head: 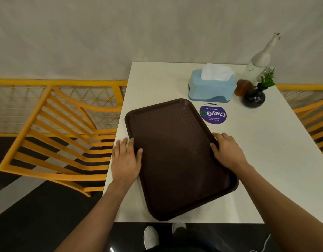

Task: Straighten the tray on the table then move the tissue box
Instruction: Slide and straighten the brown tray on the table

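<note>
A dark brown tray (175, 151) lies skewed on the white table (266, 160), its long sides slanting from upper left to lower right. My left hand (126, 159) grips the tray's left rim, thumb over the edge onto the inside. My right hand (228, 151) holds the right rim the same way. A light blue tissue box (211, 88) with white tissue sticking out stands beyond the tray's far corner, apart from both hands.
A purple round sticker (213, 114) lies on the table by the tray. A glass bottle (257, 64), an amber jar (242, 87) and a dark vase (254, 98) with a green sprig stand at the far right. Yellow chairs (53, 135) flank the table.
</note>
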